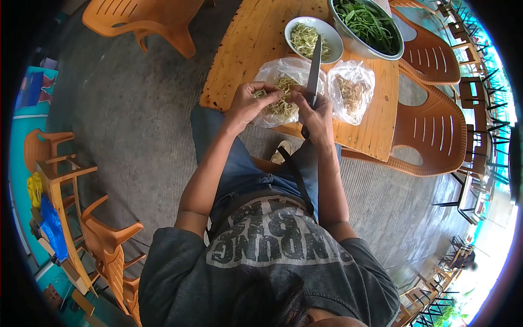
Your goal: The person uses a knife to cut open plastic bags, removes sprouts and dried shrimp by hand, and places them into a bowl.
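A knife [314, 79] points away from me, its dark handle gripped in my right hand [318, 117]. That hand's thumb and fingertips also come close to my left hand [251, 104], whose fingers are closed in a pinch over the bean sprouts [285, 87]. Something thin, seemingly a sprout, is between the left fingertips, partly hidden. Those sprouts lie in an open clear plastic bag [268, 72] at the table's near edge. Just right of my right hand, a second clear plastic bag [366, 82] holds brownish scraps [351, 95].
On the wooden table [248, 41], a white bowl [337, 48] contains pale sprouts. Beside it stands a metal basin [389, 54] of green leaves [368, 24]. Orange plastic chairs [436, 128] line the right side; another chair [147, 16] is at the far left.
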{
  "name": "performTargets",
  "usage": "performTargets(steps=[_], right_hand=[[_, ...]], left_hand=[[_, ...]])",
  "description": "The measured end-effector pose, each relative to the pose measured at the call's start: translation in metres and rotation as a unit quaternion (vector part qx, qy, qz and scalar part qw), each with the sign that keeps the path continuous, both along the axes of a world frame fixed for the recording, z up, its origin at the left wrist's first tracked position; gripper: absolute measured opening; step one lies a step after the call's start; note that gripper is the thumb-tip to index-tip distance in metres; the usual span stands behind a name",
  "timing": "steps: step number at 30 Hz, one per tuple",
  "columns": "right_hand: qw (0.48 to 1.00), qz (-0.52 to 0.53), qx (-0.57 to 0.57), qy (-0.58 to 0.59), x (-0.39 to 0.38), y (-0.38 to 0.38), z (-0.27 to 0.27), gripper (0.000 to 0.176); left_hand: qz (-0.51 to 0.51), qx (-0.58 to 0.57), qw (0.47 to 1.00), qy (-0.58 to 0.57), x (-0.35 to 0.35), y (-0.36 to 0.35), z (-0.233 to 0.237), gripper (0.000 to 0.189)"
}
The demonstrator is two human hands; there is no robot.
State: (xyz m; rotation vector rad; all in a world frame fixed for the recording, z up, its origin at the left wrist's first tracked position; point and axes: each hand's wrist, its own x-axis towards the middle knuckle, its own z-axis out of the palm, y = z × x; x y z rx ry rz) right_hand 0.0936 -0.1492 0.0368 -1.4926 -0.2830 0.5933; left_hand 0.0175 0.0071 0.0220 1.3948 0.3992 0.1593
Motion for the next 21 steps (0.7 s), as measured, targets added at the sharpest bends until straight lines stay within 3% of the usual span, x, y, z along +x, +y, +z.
performTargets(steps=[10,15,19,21], right_hand=[[0.996,-0.072,0.045,-0.026,-0.001,-0.002,-0.004,0.034],[0.984,-0.085,0.095,-0.122,-0.01,0.008,-0.014,0.037],[0.985,-0.032,-0.011,-0.167,-0.018,0.005,-0.005,0.038],[0.986,-0.025,0.02,-0.161,-0.02,0.006,-0.01,0.04]], left_hand=[[0.077,-0.173,0.982,0.006,-0.006,0.002,0.001,0.022],[0.041,-0.144,0.988,0.029,-0.007,-0.013,0.008,0.021],[0.036,-0.154,0.987,0.027,-0.004,-0.013,0.005,0.019],[0.038,-0.156,0.987,0.03,-0.004,-0.012,0.003,0.017]])
